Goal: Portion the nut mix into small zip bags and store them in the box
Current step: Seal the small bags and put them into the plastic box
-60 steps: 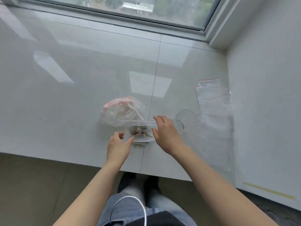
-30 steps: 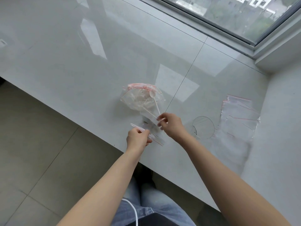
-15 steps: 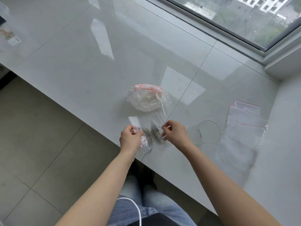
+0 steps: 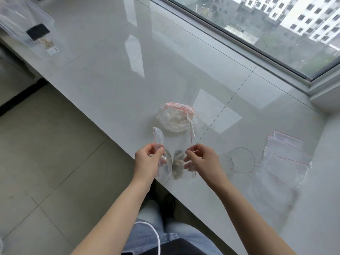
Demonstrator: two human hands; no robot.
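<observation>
White tiled sill (image 4: 110,85) across most of frame, upper left to lower right; window (image 4: 276,21) along upper right edge

Large clear box (image 4: 22,21) at upper left corner, on the sill, dark label and some nut-coloured contents visible through the wall; lid state not readable

Stack of empty zip bags (image 4: 287,155) with red seal lines at right of frame, lying flat on the sill, fanned slightly

Bulk nut-mix bag (image 4: 174,118) at centre, on the sill, red-striped mouth crumpled and open, pale contents inside; white plastic spoon (image 4: 191,124) resting with bowl in the mouth, handle pointing toward lower frame

Clear round lid or cup (image 4: 242,160) just left of the empty stack, on the sill; which of the two not clear

Small zip bag (image 4: 176,161) held up in air at lower centre, over the sill's near edge, in front of the bulk bag; brown nut pieces gathered in its middle, red seal line along each side edge

Left hand (image 4: 147,162): thumb and forefinger pinching the left side of the small bag

Right hand (image 4: 204,161): thumb and forefinger pinching the right side, remaining fingers loosely curled behind the film
</observation>
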